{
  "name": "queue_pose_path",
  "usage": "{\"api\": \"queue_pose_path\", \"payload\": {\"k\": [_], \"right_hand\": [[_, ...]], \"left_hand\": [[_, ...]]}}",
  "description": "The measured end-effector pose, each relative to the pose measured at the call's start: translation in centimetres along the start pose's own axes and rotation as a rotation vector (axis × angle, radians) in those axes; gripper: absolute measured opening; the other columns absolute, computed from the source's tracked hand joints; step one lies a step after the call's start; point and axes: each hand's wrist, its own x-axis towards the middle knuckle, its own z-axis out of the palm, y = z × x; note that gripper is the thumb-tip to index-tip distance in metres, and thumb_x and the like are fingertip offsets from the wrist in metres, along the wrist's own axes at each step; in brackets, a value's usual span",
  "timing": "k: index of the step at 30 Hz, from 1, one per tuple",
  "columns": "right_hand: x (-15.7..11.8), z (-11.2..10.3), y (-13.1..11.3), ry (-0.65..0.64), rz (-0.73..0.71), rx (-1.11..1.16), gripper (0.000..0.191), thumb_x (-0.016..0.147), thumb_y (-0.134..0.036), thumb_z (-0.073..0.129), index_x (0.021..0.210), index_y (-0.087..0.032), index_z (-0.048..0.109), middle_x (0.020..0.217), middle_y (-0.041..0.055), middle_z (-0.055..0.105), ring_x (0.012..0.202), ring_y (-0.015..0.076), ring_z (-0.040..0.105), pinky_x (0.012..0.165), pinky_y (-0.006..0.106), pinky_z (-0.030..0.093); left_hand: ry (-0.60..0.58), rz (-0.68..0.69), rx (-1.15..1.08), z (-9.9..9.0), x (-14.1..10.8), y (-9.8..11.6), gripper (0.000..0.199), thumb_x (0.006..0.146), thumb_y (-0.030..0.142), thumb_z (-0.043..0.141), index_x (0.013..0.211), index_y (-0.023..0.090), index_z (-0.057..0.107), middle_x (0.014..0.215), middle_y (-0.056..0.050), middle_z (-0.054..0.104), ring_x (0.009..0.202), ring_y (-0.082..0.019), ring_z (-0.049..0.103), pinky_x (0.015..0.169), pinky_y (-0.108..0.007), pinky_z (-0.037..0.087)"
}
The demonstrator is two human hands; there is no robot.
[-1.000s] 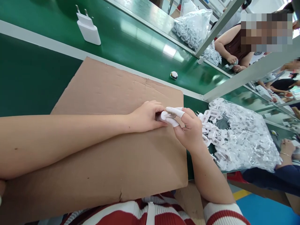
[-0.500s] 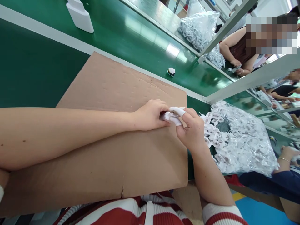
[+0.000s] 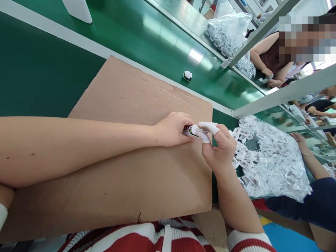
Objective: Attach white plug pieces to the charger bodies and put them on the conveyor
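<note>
My left hand (image 3: 175,128) is wrapped around a small white plastic housing (image 3: 186,131), mostly hidden in its fingers. At the housing's open right end shows a green circuit board with a white top (image 3: 193,130). My right hand (image 3: 219,147) wears white finger cots on its thumb and forefinger. Those two fingers pinch at the white-topped board where it meets the housing. Both hands are above a brown cardboard sheet (image 3: 126,175).
Beyond the cardboard, a similar white-topped board (image 3: 187,76) and a white plastic piece (image 3: 78,10) sit on a green conveyor belt (image 3: 118,31). At right lies a clear bag of white plastic parts (image 3: 278,161), with a co-worker's hand (image 3: 299,140) on it. Another person sits across the line.
Both hands have shifted slightly right, and the board's green edge now shows at the housing's end. Things on the belt have moved left. The co-worker's hand has reached onto the bag.
</note>
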Motion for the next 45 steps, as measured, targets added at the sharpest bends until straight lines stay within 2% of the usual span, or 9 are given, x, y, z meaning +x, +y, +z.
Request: {"api": "queue_pose_path", "payload": {"k": [15, 24, 26, 29, 31, 34, 36, 42, 45], "right_hand": [[-0.2, 0.5, -0.3, -0.065, 0.090, -0.125, 0.023, 0.096, -0.019, 0.057, 0.106, -0.026, 0.077, 0.080, 0.0050, 0.069, 0.075, 0.0212, 0.067, 0.066, 0.033, 0.052], [-0.4, 0.1, 0.1, -0.098, 0.387, 0.265, 0.030, 0.090, -0.028, 0.070, 0.119, -0.024, 0.077, 0.102, 0.0050, 0.079, 0.090, 0.0195, 0.075, 0.084, 0.035, 0.060], [0.3, 0.1, 1.5, -0.137, 0.536, 0.494, 0.050, 0.087, -0.040, 0.075, 0.134, -0.023, 0.070, 0.109, 0.0069, 0.080, 0.087, 0.0186, 0.076, 0.083, 0.036, 0.062], [2.6, 0.7, 4.0, -0.054, 0.676, 0.552, 0.059, 0.087, -0.049, 0.073, 0.138, -0.020, 0.066, 0.118, 0.0111, 0.078, 0.091, 0.0183, 0.076, 0.088, 0.037, 0.061], [5.1, 2.1, 5.3, -0.108, 0.697, 0.438, 0.056, 0.088, -0.046, 0.071, 0.136, -0.017, 0.067, 0.117, 0.0125, 0.078, 0.097, 0.0196, 0.075, 0.093, 0.039, 0.060], [9.5, 6.1, 6.0, -0.329, 0.650, 0.296, 0.048, 0.091, -0.038, 0.068, 0.134, -0.017, 0.068, 0.128, 0.0147, 0.075, 0.108, 0.0213, 0.074, 0.098, 0.038, 0.058], [12.6, 9.6, 5.5, -0.367, 0.625, 0.284, 0.046, 0.090, -0.033, 0.070, 0.133, -0.017, 0.069, 0.137, 0.0149, 0.072, 0.116, 0.0225, 0.071, 0.104, 0.038, 0.055], [19.6, 17.8, 2.6, -0.415, 0.622, 0.220, 0.069, 0.079, -0.028, 0.086, 0.142, -0.017, 0.063, 0.153, 0.0153, 0.060, 0.144, 0.0329, 0.054, 0.120, 0.043, 0.042], [21.3, 19.6, 2.6, -0.408, 0.647, 0.215, 0.048, 0.075, -0.025, 0.089, 0.121, -0.024, 0.074, 0.141, 0.0062, 0.069, 0.135, 0.0305, 0.060, 0.111, 0.038, 0.050]], "left_hand": [[0.022, 0.006, 0.020, 0.1, 0.0, 0.1, 0.024, 0.081, 0.036, 0.075, 0.070, 0.019, 0.061, 0.077, -0.003, 0.060, 0.080, -0.021, 0.058, 0.070, -0.030, 0.043], [0.037, 0.004, 0.063, 0.6, -0.4, 0.4, 0.021, 0.077, 0.034, 0.079, 0.091, 0.019, 0.072, 0.089, -0.005, 0.072, 0.087, -0.024, 0.066, 0.078, -0.033, 0.049], [-0.035, -0.045, 0.008, -1.0, 0.1, 0.6, 0.029, 0.074, 0.032, 0.079, 0.099, 0.021, 0.074, 0.093, -0.003, 0.075, 0.085, -0.024, 0.068, 0.074, -0.031, 0.049], [-0.068, -0.136, -0.014, -6.2, 1.7, 0.2, 0.031, 0.071, 0.033, 0.077, 0.099, 0.021, 0.072, 0.090, -0.002, 0.075, 0.079, -0.023, 0.068, 0.066, -0.030, 0.046], [0.119, -0.208, 0.082, -10.7, 2.8, -1.0, 0.033, 0.072, 0.037, 0.077, 0.100, 0.022, 0.069, 0.094, -0.003, 0.074, 0.081, -0.025, 0.068, 0.067, -0.032, 0.044], [0.581, -0.358, 0.347, -16.9, 3.4, -4.2, 0.032, 0.076, 0.037, 0.074, 0.103, 0.022, 0.064, 0.104, -0.006, 0.072, 0.097, -0.030, 0.065, 0.078, -0.036, 0.041], [0.721, -0.445, 0.459, -19.9, 2.5, -6.6, 0.030, 0.080, 0.037, 0.071, 0.104, 0.022, 0.062, 0.104, -0.007, 0.069, 0.105, -0.031, 0.060, 0.087, -0.039, 0.036], [0.604, -0.551, 0.482, -23.3, -0.8, -9.9, 0.041, 0.072, 0.052, 0.069, 0.089, 0.021, 0.049, 0.063, 0.001, 0.040, 0.098, -0.033, 0.053, 0.091, -0.048, 0.030], [0.550, -0.804, 0.548, -23.5, 0.0, -9.6, 0.051, 0.068, 0.069, 0.059, 0.090, 0.026, 0.043, 0.059, 0.001, 0.041, 0.113, -0.045, 0.054, 0.093, -0.053, 0.036]]}}
